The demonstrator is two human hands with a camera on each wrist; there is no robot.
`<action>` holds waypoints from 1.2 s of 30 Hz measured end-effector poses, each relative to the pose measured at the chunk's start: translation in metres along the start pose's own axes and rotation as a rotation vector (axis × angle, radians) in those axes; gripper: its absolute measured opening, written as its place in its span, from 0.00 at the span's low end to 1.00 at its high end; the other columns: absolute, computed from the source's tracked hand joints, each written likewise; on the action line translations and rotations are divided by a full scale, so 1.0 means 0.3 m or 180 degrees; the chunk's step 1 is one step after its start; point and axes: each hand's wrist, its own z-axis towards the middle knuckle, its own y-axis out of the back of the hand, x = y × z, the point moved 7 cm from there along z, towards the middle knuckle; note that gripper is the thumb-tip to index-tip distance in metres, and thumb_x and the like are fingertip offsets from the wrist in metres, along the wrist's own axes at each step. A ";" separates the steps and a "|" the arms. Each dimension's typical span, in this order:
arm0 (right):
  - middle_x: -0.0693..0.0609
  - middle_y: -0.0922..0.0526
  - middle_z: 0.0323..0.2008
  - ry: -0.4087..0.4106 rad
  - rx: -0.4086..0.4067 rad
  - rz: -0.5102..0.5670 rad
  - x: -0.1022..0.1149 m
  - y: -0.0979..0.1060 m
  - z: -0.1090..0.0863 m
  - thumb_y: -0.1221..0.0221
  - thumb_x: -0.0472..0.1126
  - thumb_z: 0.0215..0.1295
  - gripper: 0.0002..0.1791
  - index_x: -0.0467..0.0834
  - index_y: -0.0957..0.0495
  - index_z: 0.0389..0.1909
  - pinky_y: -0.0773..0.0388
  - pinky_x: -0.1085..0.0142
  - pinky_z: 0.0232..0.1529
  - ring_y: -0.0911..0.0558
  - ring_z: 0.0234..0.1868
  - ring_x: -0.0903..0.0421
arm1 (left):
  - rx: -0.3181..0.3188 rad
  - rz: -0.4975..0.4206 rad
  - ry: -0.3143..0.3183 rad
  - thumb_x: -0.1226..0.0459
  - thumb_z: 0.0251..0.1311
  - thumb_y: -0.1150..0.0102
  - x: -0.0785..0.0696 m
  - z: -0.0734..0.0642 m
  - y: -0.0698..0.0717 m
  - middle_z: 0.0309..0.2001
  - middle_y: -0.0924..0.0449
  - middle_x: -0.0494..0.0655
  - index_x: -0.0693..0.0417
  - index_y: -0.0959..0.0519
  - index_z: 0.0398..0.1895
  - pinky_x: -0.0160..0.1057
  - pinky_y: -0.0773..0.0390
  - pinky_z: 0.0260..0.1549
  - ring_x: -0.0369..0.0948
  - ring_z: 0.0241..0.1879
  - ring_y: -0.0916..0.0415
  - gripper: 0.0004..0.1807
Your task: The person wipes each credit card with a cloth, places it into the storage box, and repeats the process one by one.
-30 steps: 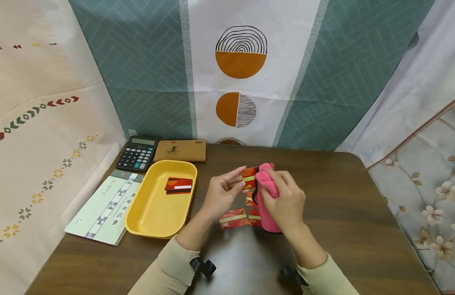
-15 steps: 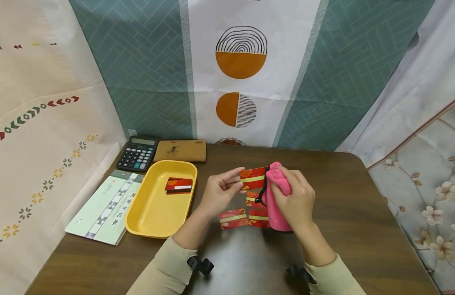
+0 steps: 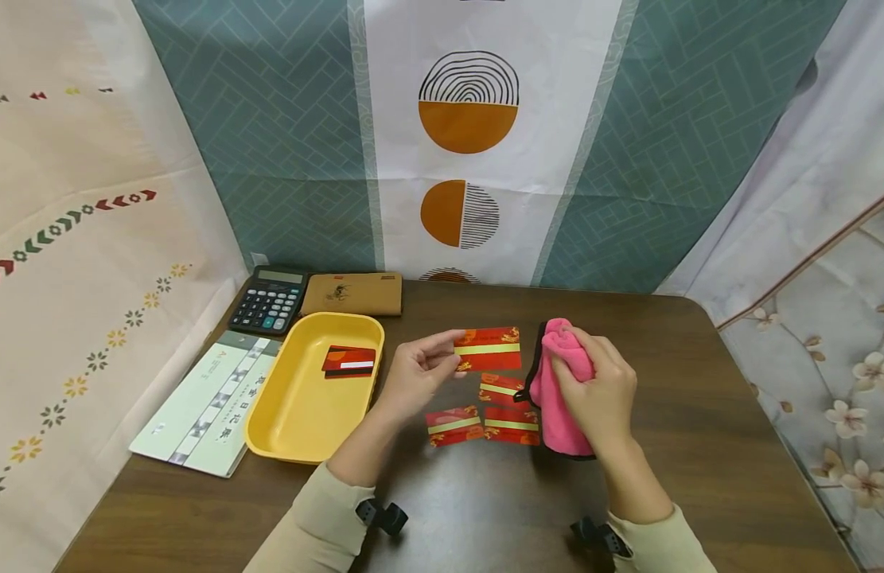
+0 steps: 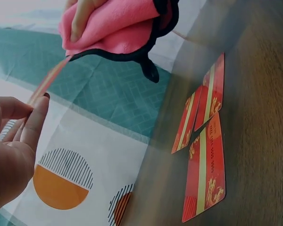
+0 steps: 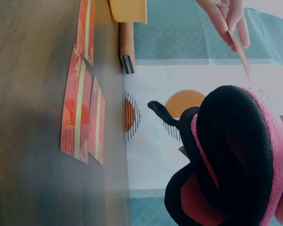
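My left hand (image 3: pixel 416 378) pinches a red card (image 3: pixel 488 348) with a yellow stripe by its left end, above the table. My right hand (image 3: pixel 601 386) grips a folded pink cloth (image 3: pixel 559 390) with black edging and a black loop. In the head view the cloth is apart from the card, to its right. Below them, three similar cards lie on the table: an upper card (image 3: pixel 500 387), a lower right card (image 3: pixel 512 426) and a lower left card (image 3: pixel 454 426). The left wrist view shows the held card (image 4: pixel 49 80) nearly edge-on, beneath the cloth (image 4: pixel 118 28).
To the left stands a yellow tray (image 3: pixel 298 414) with red cards (image 3: pixel 348 362) inside. Beyond it are a black calculator (image 3: pixel 268 301) and a tan wallet-like case (image 3: pixel 352 294). A pale green booklet (image 3: pixel 201 406) lies left of the tray. Fabric hangs behind the brown table (image 3: pixel 685 414).
The right hand has moved right with the cloth, off the held card, whose face now shows fully. The left hand has shifted slightly left with the card.
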 end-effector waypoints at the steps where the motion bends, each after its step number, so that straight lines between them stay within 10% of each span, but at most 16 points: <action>1: 0.44 0.14 0.35 0.0005 -0.0011 0.0019 -0.002 0.001 -0.002 0.25 0.35 0.52 0.22 0.38 0.14 0.49 0.24 0.70 0.37 0.16 0.33 0.47 | -0.0001 0.0051 0.0002 0.76 0.67 0.41 0.001 -0.001 0.001 0.46 0.16 0.63 0.64 0.22 0.63 0.42 0.13 0.43 0.54 0.41 0.14 0.21; 10: 0.43 0.14 0.35 -0.0011 -0.0044 0.0125 -0.016 0.011 -0.003 0.26 0.34 0.52 0.21 0.37 0.14 0.49 0.27 0.75 0.37 0.17 0.33 0.48 | -0.0326 0.0169 -0.0167 0.75 0.71 0.46 -0.010 0.002 0.019 0.49 0.15 0.60 0.64 0.19 0.59 0.29 0.16 0.41 0.42 0.40 0.16 0.16; 19: 0.44 0.13 0.36 0.0008 -0.0058 0.0245 -0.008 0.009 -0.014 0.24 0.32 0.49 0.23 0.39 0.14 0.50 0.27 0.82 0.40 0.16 0.33 0.49 | -0.0972 0.0255 -0.0152 0.68 0.64 0.33 0.014 -0.005 0.054 0.30 0.20 0.53 0.69 0.14 0.43 0.31 0.15 0.30 0.39 0.26 0.18 0.10; 36: 0.50 0.14 0.38 0.0191 0.0223 0.0852 0.152 -0.015 0.009 0.24 0.32 0.48 0.24 0.42 0.14 0.50 0.21 0.79 0.40 0.17 0.36 0.57 | -0.0904 0.0034 -0.0198 0.73 0.63 0.34 0.009 -0.009 0.017 0.42 0.14 0.62 0.57 0.22 0.65 0.39 0.12 0.37 0.55 0.38 0.13 0.26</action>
